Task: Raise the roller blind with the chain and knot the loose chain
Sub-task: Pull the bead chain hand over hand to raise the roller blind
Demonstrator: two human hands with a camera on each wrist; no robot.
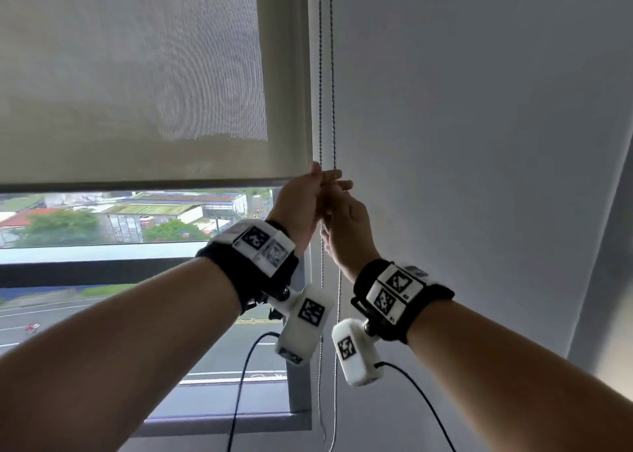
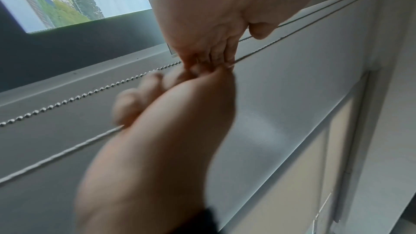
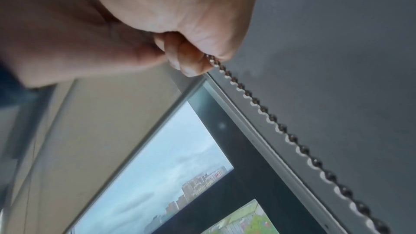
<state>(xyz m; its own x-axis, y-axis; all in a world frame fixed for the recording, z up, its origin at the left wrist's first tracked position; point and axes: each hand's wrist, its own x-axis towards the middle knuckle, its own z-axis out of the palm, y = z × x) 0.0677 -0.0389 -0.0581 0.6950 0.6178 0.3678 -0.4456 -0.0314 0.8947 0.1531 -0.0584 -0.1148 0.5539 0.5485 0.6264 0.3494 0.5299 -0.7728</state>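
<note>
Metal bead chain [image 1: 320, 74] — both hands pinch it: left hand [image 1: 301, 208], right hand [image 1: 346, 232].

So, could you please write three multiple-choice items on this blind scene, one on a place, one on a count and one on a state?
1. Where does the bead chain hang?
A. Left of the window
B. Right of the roller blind, by the wall
C. Across the glass

2. How many strands of chain run up above the hands?
A. One
B. Two
C. Four

3. How far is the blind raised?
A. Fully down
B. Partly, with its bottom bar about level with the hands
C. Rolled fully up

Answers:
1 B, since the head view shows it between blind edge and wall.
2 B, since two parallel strands rise there.
3 B, since open glass shows below the bar while the left hand and right hand meet at the chain.
</note>
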